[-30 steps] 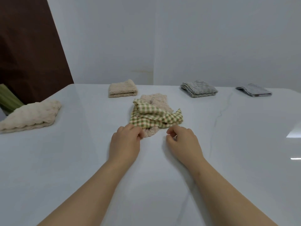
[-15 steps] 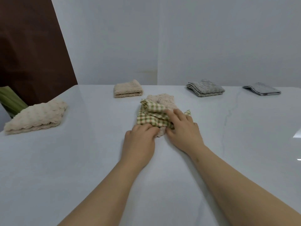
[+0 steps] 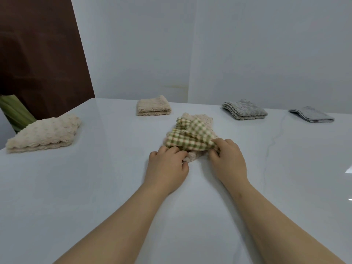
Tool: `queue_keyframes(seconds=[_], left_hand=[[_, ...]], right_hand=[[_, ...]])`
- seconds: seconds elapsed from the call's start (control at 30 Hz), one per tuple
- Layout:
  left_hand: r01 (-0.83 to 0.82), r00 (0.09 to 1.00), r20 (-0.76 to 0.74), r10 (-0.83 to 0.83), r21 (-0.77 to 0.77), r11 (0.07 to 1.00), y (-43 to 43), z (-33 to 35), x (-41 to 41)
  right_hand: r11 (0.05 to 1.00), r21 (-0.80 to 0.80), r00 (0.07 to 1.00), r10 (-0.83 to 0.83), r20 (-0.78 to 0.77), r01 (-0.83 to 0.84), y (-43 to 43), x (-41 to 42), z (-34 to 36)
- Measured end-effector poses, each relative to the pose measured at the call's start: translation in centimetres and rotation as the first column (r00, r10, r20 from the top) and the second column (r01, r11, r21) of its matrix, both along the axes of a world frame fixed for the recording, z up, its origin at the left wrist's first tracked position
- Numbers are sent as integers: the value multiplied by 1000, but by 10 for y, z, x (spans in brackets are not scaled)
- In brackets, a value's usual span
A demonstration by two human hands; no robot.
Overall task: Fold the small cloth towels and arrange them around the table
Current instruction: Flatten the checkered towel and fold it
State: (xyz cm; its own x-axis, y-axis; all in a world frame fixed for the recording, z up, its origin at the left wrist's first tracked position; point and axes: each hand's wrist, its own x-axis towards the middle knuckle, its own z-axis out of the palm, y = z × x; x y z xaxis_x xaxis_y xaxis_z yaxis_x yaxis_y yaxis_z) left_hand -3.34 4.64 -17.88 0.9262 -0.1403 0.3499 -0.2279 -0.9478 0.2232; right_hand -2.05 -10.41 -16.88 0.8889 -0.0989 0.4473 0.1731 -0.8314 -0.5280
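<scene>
A crumpled green-and-cream checked towel (image 3: pixel 188 137) lies on top of a beige fluffy towel (image 3: pixel 202 119) in the middle of the white table (image 3: pixel 95 187). My left hand (image 3: pixel 167 168) pinches the near left edge of the pile, where checked and beige cloth meet. My right hand (image 3: pixel 227 161) grips the checked towel's near right corner. Folded towels lie around the table: a bumpy beige one (image 3: pixel 44 133) at the left, a beige one (image 3: pixel 153 108) at the back, a grey knit one (image 3: pixel 244 111) and a flat grey one (image 3: pixel 311 117) at the back right.
White walls rise behind the table's far edge. A dark brown panel (image 3: pixel 38 54) stands at the left, with green leaves (image 3: pixel 15 111) below it beside the table's left edge. A thin grey vein (image 3: pixel 272 141) runs through the tabletop at the right.
My right hand went forward onto the checked towel, then drew back to its near right corner and closed on it. My left hand stayed at the pile's near left edge.
</scene>
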Motion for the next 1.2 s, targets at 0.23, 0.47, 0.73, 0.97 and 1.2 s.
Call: queue_keyframes(seconds=[0.23,0.47,0.73,0.97,1.2], left_hand=[[-29,999,-20,30,61,998,8,7,19],[-485,874,-176,452,-298,822,40,21,50],[-94,972,153,178,-439,893,22,6,-12],[246,960,-132,-246,-19,969,12,0,-49],[118,978,150,-144,170,978,25,14,-85]], right_hand=[[906,390,973,-212,91,161,-25,-19,8],[903,404,987,-163,12,144,-32,-19,5],[942,335,1000,18,9,-20,-15,-26,6],[962,248,987,140,-77,-117,-1,-56,5],[987,-65,986,139,-87,-145,-5,-71,7]])
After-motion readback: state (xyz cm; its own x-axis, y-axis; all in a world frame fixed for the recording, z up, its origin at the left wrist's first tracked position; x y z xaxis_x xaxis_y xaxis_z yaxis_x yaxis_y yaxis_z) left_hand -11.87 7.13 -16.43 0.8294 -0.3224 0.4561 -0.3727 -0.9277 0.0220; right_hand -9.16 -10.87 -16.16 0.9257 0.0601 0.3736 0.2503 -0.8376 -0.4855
